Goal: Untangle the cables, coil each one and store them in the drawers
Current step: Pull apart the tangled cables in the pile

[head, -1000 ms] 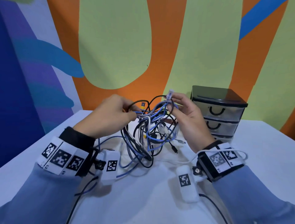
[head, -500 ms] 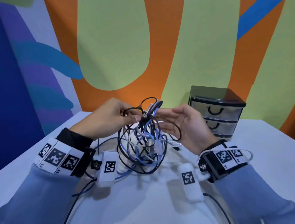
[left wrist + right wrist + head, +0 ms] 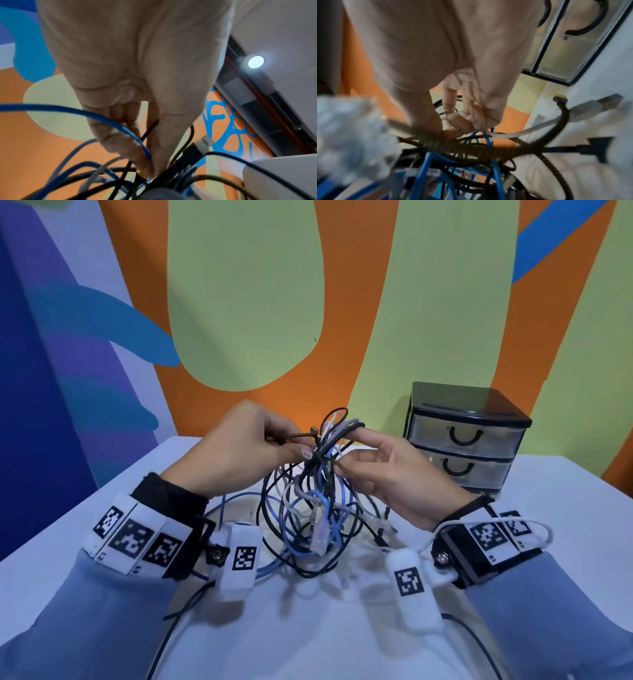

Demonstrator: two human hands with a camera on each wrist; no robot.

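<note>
A tangle of blue, black and white cables hangs between my hands above the white table. My left hand pinches a black-and-gold braided cable at the top of the knot. My right hand pinches the same braided cable lower down, and its index finger pokes through the top loops. The left wrist view has thumb and fingers closed on thin dark strands beside a blue cable. In the right wrist view curled fingers grip the strands above the braided cable.
A small black drawer unit with clear fronts and black handles stands shut at the back right, just behind my right hand. A clear network plug dangles low in the tangle. Loose cable ends trail over the table toward me.
My right hand has let go of the raised network plug, which now hangs in the tangle. That hand moved left into the top loops and took the braided cable.
</note>
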